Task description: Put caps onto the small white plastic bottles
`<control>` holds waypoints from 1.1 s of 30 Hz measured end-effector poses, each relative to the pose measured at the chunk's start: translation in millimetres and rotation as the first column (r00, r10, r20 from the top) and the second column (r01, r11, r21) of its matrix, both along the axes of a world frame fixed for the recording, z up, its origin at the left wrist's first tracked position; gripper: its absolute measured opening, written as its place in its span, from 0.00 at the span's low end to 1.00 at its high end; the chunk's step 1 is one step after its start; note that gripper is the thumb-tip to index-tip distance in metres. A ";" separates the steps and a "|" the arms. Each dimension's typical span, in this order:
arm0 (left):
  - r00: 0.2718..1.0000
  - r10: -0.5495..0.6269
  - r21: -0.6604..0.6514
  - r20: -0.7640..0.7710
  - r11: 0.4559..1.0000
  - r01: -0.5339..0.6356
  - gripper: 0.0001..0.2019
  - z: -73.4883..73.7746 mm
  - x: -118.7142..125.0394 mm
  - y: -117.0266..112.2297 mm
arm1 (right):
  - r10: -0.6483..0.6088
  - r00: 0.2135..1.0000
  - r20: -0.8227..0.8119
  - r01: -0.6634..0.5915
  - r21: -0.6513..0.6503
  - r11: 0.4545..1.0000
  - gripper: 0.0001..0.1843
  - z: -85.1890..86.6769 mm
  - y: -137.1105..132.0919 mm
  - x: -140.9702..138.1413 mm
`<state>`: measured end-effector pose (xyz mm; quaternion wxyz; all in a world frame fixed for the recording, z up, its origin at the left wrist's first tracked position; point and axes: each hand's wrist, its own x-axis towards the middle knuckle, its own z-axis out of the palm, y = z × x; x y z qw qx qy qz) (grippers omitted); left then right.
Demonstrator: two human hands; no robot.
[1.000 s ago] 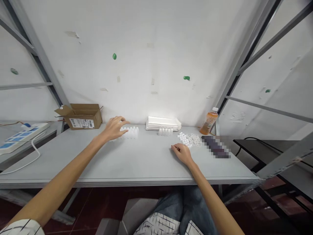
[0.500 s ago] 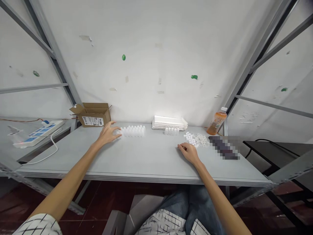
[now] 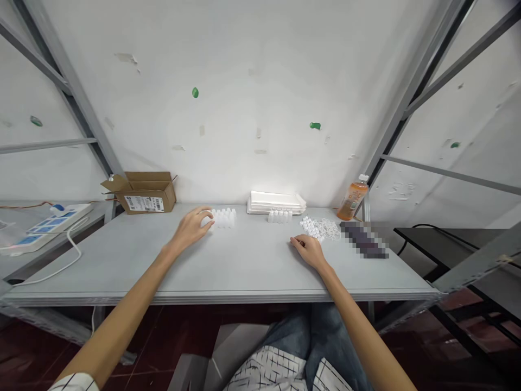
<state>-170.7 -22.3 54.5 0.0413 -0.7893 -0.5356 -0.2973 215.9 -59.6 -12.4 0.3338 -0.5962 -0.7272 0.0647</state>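
Note:
My left hand reaches to the left end of a tight block of small white bottles. Its thumb and fingers curve round the bottles at that end, partly hiding them. Closer to me than a pile of small white caps, my right hand rests on the table with its fingers curled in; whatever may be inside is hidden. Beside the caps lies a heap of white ring-like pieces. A short row of small bottles stands upright in front of a stack of white trays.
An open cardboard box stands at the back left. An orange drink bottle and a blurred dark object are on the right of the grey table. A power strip with a white cable lies at the far left.
My left hand has moved right, further over the left end of the bottle block, and its fingers have drawn closer together. My right hand stays curled near the caps. The view has shifted slightly.

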 end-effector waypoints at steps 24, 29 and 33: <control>0.947 -0.248 -0.136 0.204 0.951 0.278 0.16 -55.8 163.0 15.1 | -0.092 0.995 0.050 0.075 0.268 0.960 0.16 -2.6 -5.2 -4.6; 0.926 -0.278 -0.172 0.256 0.929 0.327 0.18 -56.4 166.5 10.7 | -0.112 0.990 0.084 0.077 0.342 0.937 0.16 -1.9 -3.7 -4.3; 0.921 -0.281 -0.216 0.268 0.914 0.342 0.18 -58.0 167.1 7.1 | -0.192 0.980 0.045 0.153 0.441 0.885 0.14 5.0 4.2 12.4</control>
